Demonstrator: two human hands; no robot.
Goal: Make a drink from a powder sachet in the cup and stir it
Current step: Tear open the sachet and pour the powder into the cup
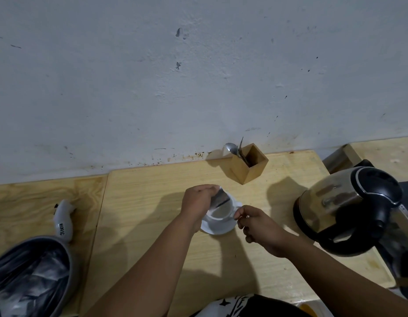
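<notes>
A white cup (222,219) stands on a white saucer (217,230) in the middle of the wooden table. My left hand (198,203) holds a silvery sachet (219,199) tilted down over the cup's mouth. My right hand (259,225) is just right of the cup, its fingertips pinched near the cup's rim and handle; whether it holds a small torn piece I cannot tell. Inside the cup I see a pale surface.
A wooden holder (247,164) with a spoon (232,149) stands by the wall. A steel and black kettle (349,209) sits at the right. At the left lie a white gadget (64,219) and a grey bin lined with plastic (31,277).
</notes>
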